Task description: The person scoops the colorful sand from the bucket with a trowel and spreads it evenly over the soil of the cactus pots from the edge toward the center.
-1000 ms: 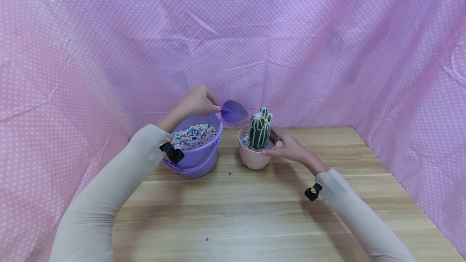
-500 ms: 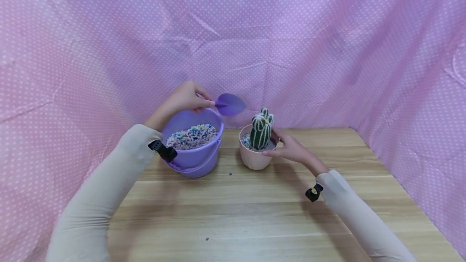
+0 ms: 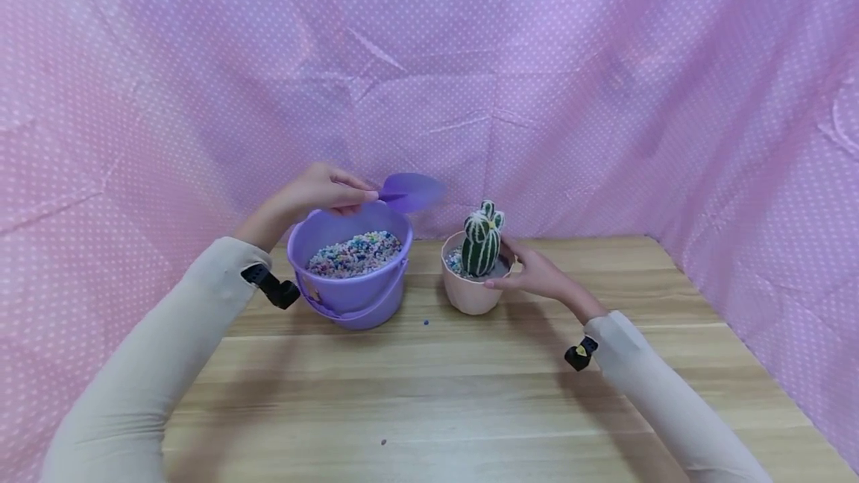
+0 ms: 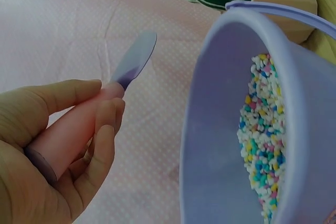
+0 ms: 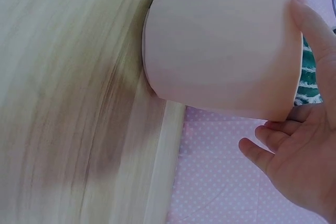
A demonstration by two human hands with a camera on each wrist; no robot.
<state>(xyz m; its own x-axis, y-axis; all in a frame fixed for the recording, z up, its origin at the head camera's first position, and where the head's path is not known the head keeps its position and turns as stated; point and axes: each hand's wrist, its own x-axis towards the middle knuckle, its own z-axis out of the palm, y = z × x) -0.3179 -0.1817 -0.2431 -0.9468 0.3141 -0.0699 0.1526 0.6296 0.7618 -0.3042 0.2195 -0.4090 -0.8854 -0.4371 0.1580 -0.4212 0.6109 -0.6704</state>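
Observation:
My left hand (image 3: 322, 188) grips the pink handle of a small trowel (image 4: 79, 127) whose purple blade points right. It is raised above the far rim of a purple bucket (image 3: 376, 300), which holds multicoloured pellets (image 3: 356, 253). To the bucket's right stands a pale peach flowerpot (image 3: 470, 297) with a striped green cactus (image 3: 480, 252) and some pellets in it. My right hand (image 3: 537, 274) holds the flowerpot at its right rim, thumb on the near side and index finger by the cactus. In the right wrist view its other fingers (image 5: 257, 153) extend past the pot's side.
Everything stands on a wooden table (image 3: 456, 393). Pink dotted cloth (image 3: 429, 95) hangs behind and along the sides. One blue pellet (image 3: 426, 323) lies in front between bucket and flowerpot, and a dark speck (image 3: 383, 442) lies nearer. The bucket's handle (image 3: 372, 308) hangs at its front.
My left hand has moved left with the trowel, after first rising a little, so the blade is farther from the cactus. My right hand and the flowerpot have stayed in place.

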